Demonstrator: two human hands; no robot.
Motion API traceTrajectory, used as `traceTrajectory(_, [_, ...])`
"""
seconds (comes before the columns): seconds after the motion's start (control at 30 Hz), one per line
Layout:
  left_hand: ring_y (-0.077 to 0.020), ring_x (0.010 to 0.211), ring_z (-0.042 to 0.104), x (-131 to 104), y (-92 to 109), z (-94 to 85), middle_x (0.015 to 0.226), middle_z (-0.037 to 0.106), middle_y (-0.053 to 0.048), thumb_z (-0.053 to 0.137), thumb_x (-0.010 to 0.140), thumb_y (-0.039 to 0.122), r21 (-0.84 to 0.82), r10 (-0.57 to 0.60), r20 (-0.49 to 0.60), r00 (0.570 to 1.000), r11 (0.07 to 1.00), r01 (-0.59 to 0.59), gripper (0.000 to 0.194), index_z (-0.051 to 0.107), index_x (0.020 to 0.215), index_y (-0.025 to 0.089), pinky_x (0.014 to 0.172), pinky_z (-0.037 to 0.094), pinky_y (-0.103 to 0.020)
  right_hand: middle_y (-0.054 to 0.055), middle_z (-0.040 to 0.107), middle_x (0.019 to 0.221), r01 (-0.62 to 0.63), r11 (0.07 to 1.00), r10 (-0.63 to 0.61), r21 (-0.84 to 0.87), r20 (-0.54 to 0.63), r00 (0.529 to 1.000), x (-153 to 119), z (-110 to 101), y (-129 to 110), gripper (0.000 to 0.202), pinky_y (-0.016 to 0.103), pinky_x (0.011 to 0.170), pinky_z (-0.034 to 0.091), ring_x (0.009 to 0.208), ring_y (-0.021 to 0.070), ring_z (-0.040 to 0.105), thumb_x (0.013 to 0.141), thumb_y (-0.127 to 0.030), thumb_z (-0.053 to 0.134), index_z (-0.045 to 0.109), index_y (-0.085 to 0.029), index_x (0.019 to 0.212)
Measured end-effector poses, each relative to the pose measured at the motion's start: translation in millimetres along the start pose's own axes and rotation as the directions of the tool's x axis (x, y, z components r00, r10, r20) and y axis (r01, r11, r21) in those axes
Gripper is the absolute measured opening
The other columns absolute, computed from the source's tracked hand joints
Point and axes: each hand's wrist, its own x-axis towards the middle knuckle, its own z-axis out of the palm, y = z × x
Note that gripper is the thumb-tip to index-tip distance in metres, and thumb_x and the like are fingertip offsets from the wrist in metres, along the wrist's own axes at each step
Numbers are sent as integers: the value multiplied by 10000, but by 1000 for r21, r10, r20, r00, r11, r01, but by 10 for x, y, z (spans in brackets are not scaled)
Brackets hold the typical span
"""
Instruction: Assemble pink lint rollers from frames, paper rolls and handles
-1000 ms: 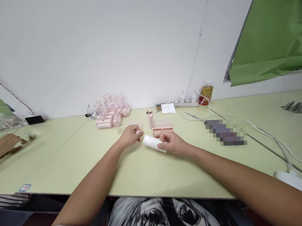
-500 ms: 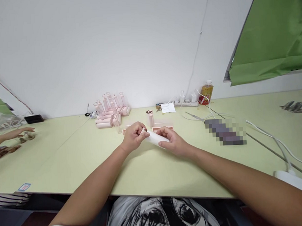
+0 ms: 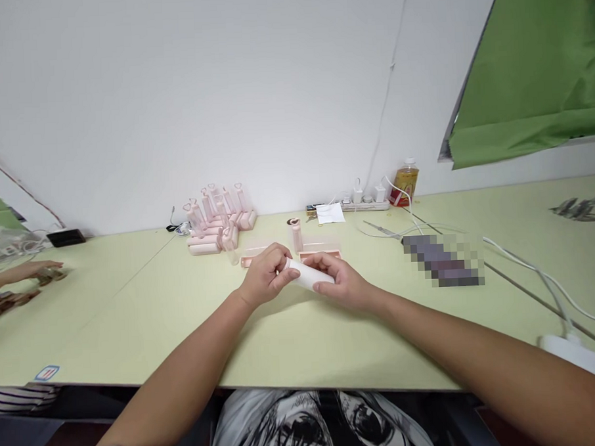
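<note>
Above the middle of the table I hold a white cylindrical roll (image 3: 307, 275) at a slant. My left hand (image 3: 267, 275) is closed on its left end, thumb laid along the top; the fingers hide that end. Around the right end, my right hand (image 3: 344, 281) grips the roll between thumb and fingers. Just beyond my hands lie two open pink trays: one pink tray (image 3: 248, 260) near my left knuckles, another pink tray (image 3: 323, 255) behind my right fingers. Between them, farther back, stands a pink handle piece (image 3: 297, 236) with a dark top.
Several pink rollers (image 3: 204, 243) and upright pink handles (image 3: 208, 204) are clustered at the back left. A power strip (image 3: 370, 205), a bottle (image 3: 405, 182) and scissors (image 3: 381, 228) lie toward the right, with cables. At far left is another person's hand (image 3: 36, 268).
My left hand has pushed over the roll's left end, covering the small dark and pale parts seen there before. The right hand keeps its hold. The other person's hand has shifted slightly.
</note>
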Motion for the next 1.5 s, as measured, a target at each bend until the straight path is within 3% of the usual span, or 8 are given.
traceTrajectory(0.23, [-141,737,554,1,16,-21,800,580,-48,491,907,380,-10,1,17,1000,1000,-1,321,374,666,201,612,405,-266,63,594,1106,21,1000,-21,13,-33,999,0,-10,4,368,343,841,445,1001,225,555,748,-244,648,552,-202,1101])
traceTrajectory(0.63, [-123,702,523,-14,40,-4,842,556,-41,652,794,429,-89,10,10,1000,996,-9,346,413,716,191,565,403,-235,102,562,1250,-25,977,32,-210,33,999,-31,-23,26,591,406,915,451,1108,273,553,745,-257,670,487,-198,1303])
traceTrajectory(0.77, [-97,705,500,-30,-17,9,1030,463,-52,622,786,491,-211,-96,-110,989,975,71,414,441,1035,214,529,430,-209,89,572,1258,26,959,-36,-283,-32,999,-13,-39,3,558,425,951,429,1125,274,543,752,-242,659,511,-213,1289])
traceTrajectory(0.9, [-129,842,520,-8,8,28,1202,354,-85,607,788,490,-177,-146,-321,936,980,93,570,350,1246,270,561,468,-224,85,589,1249,17,949,-55,-314,-112,992,7,-48,-9,536,416,941,431,1116,266,551,768,-241,641,506,-218,1285])
traceTrajectory(0.97, [-135,843,519,17,66,16,1202,389,-91,618,797,446,-141,-137,-252,958,985,104,535,393,1248,267,554,470,-223,84,591,1252,28,943,-76,-330,-134,988,12,-46,-19,525,406,936,432,1117,264,551,772,-245,635,509,-219,1281])
traceTrajectory(1.03, [-133,810,528,39,120,-17,1119,477,-84,621,816,382,-124,-116,-30,993,986,111,412,499,1184,241,546,467,-220,82,592,1249,47,937,-100,-347,-135,986,12,-44,-30,518,403,948,424,1118,260,550,773,-248,634,514,-216,1276])
traceTrajectory(1.13, [-126,770,544,50,130,-78,1003,554,-71,604,841,321,-124,-105,144,984,985,124,275,589,1094,214,540,461,-216,83,590,1253,41,933,-82,-358,-102,991,6,-42,-43,524,410,961,417,1122,259,547,781,-249,621,503,-214,1291])
traceTrajectory(1.5, [-105,771,545,19,-65,-154,1183,474,-77,588,802,327,-81,-274,-156,949,961,264,465,421,1226,237,525,431,-192,87,578,1235,0,945,-38,-328,-110,993,-2,-47,-23,545,388,888,442,1083,258,551,808,-301,608,449,-232,1325])
